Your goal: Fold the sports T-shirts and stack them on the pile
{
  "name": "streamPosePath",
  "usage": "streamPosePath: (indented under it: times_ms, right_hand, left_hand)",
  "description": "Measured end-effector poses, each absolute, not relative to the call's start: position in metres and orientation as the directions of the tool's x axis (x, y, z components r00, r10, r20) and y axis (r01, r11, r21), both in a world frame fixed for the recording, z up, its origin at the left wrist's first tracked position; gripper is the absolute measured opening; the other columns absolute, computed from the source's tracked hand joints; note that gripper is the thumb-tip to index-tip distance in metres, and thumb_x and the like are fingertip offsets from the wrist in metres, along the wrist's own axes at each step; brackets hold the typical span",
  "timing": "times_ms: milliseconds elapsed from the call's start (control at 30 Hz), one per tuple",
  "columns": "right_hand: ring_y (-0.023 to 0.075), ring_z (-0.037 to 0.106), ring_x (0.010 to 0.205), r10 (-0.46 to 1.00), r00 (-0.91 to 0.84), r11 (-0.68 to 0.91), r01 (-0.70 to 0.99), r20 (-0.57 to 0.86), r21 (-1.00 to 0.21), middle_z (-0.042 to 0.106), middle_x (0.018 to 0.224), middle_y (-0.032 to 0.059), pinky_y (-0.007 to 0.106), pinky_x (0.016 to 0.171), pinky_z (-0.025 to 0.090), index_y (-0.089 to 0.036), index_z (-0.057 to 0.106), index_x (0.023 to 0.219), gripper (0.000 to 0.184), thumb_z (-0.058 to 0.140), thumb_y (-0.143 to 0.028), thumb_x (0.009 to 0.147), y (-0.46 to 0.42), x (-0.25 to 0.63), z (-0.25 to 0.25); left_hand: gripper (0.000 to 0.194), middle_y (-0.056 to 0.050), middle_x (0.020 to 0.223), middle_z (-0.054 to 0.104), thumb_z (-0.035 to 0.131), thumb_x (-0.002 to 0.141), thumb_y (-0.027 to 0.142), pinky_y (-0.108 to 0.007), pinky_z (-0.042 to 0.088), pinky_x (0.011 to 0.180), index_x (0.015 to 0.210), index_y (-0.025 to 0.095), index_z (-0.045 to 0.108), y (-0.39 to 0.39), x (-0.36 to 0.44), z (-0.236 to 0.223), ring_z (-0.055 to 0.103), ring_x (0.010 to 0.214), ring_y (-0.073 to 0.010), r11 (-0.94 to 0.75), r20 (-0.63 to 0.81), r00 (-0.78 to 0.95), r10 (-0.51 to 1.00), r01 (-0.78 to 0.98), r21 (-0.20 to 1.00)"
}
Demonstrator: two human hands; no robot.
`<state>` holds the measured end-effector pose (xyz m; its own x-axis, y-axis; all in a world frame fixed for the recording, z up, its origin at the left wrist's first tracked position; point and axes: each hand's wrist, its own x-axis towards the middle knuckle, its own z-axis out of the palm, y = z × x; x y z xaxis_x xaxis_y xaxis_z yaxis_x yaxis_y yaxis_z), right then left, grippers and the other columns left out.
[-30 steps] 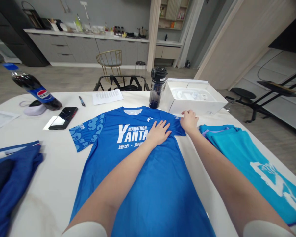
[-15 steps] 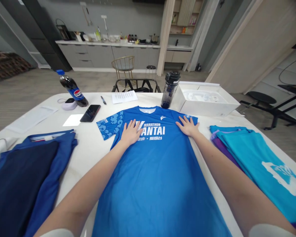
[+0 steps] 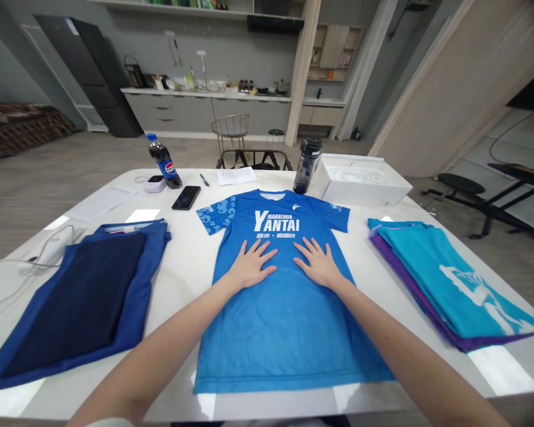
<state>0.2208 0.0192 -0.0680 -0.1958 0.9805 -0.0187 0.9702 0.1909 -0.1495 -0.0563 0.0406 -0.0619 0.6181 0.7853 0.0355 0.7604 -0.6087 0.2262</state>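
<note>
Both hands are down on the blue T-shirt (image 3: 285, 314), which lies spread flat in the middle of the white worktop (image 3: 187, 314), collar at the far end! The left hand (image 3: 251, 265) presses left of centre, just below the lettering, its grip wide with fingers splayed; the right hand (image 3: 319, 263) mirrors it on the right, grip wide too. Folded dark blue clothes (image 3: 89, 290) sit left, turquoise and purple ones (image 3: 445, 273) right, and a bottle of cola (image 3: 165, 165) stands far left.

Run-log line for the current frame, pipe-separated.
left hand: spread flat on blue shirt | right hand: same | shirt: laid out, front up | folded clothes: navy stack left, teal-purple stack right
</note>
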Motion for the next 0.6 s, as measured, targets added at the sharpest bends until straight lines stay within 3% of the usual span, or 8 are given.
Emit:
streamPosePath:
  times_ms: [233,433,600]
  right_hand:
    - [0.0374,0.031,0.15,0.979,-0.205,0.199,0.964,-0.018,-0.175,0.042,0.162,0.0033,0.075,0.116,0.018,-0.045,0.048,0.151,0.059,0.027,-0.07,0.101,-0.038,0.21,-0.056]
    - [0.0383,0.018,0.156,0.977,-0.211,0.201,0.963,-0.037,-0.176,0.024,0.17,0.0015,0.078,0.116,0.015,-0.043,0.033,0.159,0.064,0.028,-0.069,0.101,-0.075,0.22,-0.057]
    - [0.0362,0.016,0.156,0.954,-0.293,0.274,0.94,-0.072,-0.202,0.024,0.169,-0.0008,0.075,0.119,0.008,-0.046,0.037,0.158,0.06,0.034,-0.066,0.102,-0.122,0.24,-0.056]
  left_hand:
    - [0.056,0.0,0.163,0.04,0.037,0.101,0.063,-0.067,0.014,0.123,0.154,0.044,0.042,-0.02,-0.078,-0.054,0.03,0.153,-0.0325,-0.639,0.044,0.645,0.763,0.742,0.202]
    - [0.059,0.0,0.169,0.026,0.034,0.103,0.061,-0.07,0.009,0.123,0.159,0.044,0.03,-0.06,-0.087,-0.051,0.02,0.157,-0.0331,-0.638,0.046,0.642,0.766,0.747,0.187]
    - [0.052,0.003,0.166,0.035,0.033,0.104,0.059,-0.068,0.008,0.124,0.154,0.047,0.04,-0.094,-0.098,-0.047,0.026,0.155,-0.0314,-0.697,-0.01,0.719,0.695,0.677,0.237]
